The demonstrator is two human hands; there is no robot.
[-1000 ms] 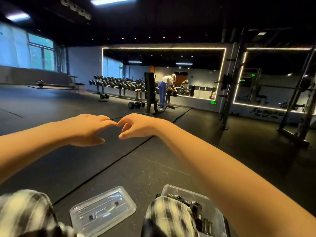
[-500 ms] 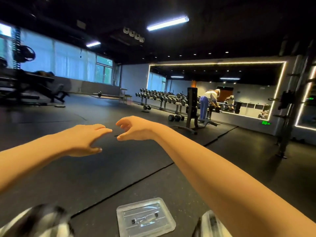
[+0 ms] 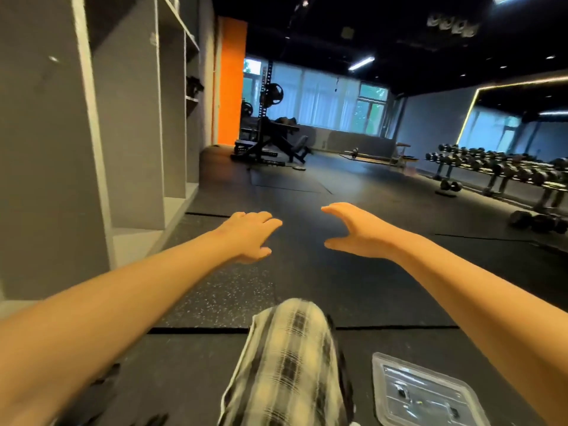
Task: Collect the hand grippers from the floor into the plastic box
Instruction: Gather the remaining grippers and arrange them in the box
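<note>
Scanning the floor for a hand gripper
Left hand and right hand reach out beyond the clear lid, each grip spread wide and holding nothing; the plastic box is out of view, and only dark blurred shapes far left of the lid might be grippers, so the next move is finding one and closing on it
</note>
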